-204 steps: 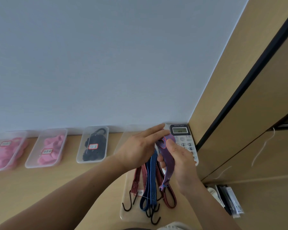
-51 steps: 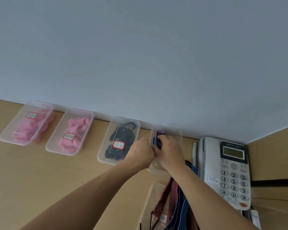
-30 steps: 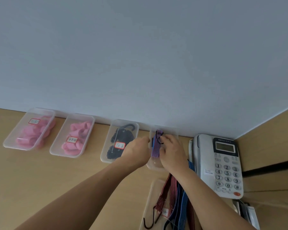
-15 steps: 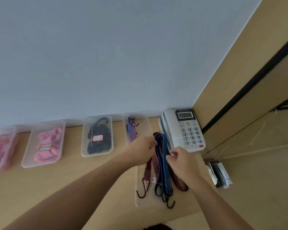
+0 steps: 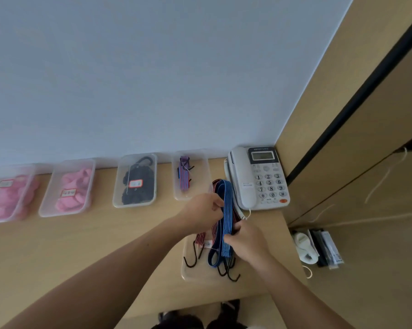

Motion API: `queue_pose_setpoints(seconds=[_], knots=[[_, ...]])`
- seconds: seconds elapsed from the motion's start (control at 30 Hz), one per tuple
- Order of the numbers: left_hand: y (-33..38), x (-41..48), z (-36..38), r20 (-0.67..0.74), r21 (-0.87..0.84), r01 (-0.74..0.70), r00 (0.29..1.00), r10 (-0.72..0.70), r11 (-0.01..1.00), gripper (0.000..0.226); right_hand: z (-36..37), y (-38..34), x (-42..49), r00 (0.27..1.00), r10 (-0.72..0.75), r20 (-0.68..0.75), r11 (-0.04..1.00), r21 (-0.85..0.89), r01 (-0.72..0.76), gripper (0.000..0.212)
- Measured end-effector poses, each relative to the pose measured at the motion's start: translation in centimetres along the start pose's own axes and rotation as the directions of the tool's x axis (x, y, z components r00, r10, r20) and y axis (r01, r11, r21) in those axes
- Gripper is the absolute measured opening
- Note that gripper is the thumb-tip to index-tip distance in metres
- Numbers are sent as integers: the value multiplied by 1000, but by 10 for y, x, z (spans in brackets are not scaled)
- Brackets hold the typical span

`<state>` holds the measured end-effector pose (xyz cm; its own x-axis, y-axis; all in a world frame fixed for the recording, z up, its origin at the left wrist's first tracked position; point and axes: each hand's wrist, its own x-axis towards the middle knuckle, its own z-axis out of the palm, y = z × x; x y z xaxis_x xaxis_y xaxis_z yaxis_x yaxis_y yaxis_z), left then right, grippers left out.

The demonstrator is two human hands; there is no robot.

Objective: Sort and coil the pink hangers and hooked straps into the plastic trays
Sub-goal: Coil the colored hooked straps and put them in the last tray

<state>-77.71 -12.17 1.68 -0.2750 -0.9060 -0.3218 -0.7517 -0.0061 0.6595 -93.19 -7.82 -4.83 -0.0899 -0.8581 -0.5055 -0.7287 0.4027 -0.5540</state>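
Observation:
A blue striped hooked strap (image 5: 226, 210) lies doubled over red striped straps (image 5: 201, 236) on a clear tray (image 5: 190, 274) near the desk's front edge. My left hand (image 5: 201, 211) pinches the straps on their left side. My right hand (image 5: 246, 243) grips the blue strap lower down. Black hooks (image 5: 228, 271) stick out at the bottom. Along the wall stand clear trays: a coiled purple strap (image 5: 184, 176) in one tray (image 5: 201, 162), black straps (image 5: 136, 186) in another, pink hangers (image 5: 73, 191) in the third and more pink hangers (image 5: 8, 198) in the fourth.
A white desk phone (image 5: 259, 179) stands right of the trays, close to the straps. A tan cabinet wall (image 5: 342, 115) closes the right side. Small items (image 5: 319, 248) lie on a lower shelf at the right. The wooden desk (image 5: 81, 245) spreads left.
Both hands left the tray holding the coiled purple strap and came back to the loose straps on the near tray. They now grip the blue strap. The view swung right.

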Motion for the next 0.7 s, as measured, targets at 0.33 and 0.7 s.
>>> queue_pose_setpoints(seconds=[0.33, 0.7], knots=[[14, -13, -9, 48, -42, -23, 999, 25, 999, 17, -67, -31, -13, 981, -152, 121, 686, 728, 17, 13], [59, -31, -58, -105, -22, -346, 934, 342, 938, 49, -116, -75, -21, 971, -237, 41, 522, 848, 91, 9]])
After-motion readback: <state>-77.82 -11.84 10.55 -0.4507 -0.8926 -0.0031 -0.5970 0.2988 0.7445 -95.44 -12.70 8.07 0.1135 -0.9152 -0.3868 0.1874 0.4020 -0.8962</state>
